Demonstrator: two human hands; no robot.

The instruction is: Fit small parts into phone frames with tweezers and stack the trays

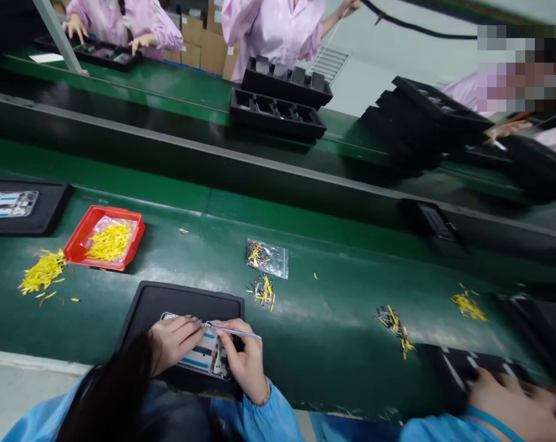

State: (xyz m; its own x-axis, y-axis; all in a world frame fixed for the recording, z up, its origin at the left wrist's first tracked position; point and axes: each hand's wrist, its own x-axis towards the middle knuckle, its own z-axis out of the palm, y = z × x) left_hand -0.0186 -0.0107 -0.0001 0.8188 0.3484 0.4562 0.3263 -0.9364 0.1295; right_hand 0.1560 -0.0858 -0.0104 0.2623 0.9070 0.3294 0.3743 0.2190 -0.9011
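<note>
Head view, looking down on a green conveyor belt (333, 319): we find the person's left hand (174, 344) and right hand (243, 359) close together over a phone-sized frame (208, 356), which lies on a black mat (181, 301) directly beneath the grip. The right hand pinches slim metal tweezers (235, 331) narrowly between thumb and fingers, with the tool's near end pointing toward the left fingertips (196, 325). The left hand curls over the frame's upper edge; whether it is pinching anything, we cannot tell. We judge the frame light, stiff but thin, and delicate at its blue-and-white film strips (197, 358), so it is best taken by its outer edges. Left of the grip sits a red tray (78, 227) holding yellow strips (108, 241); ahead of it lie a small clear bag (267, 258) and a scatter of yellow-and-black pieces (263, 292). The tweezer tips and part of the frame are hidden behind the fingers. A blurred hand (512, 402) at lower right is cut off by the picture's edge; we cannot say whose it is.
</note>
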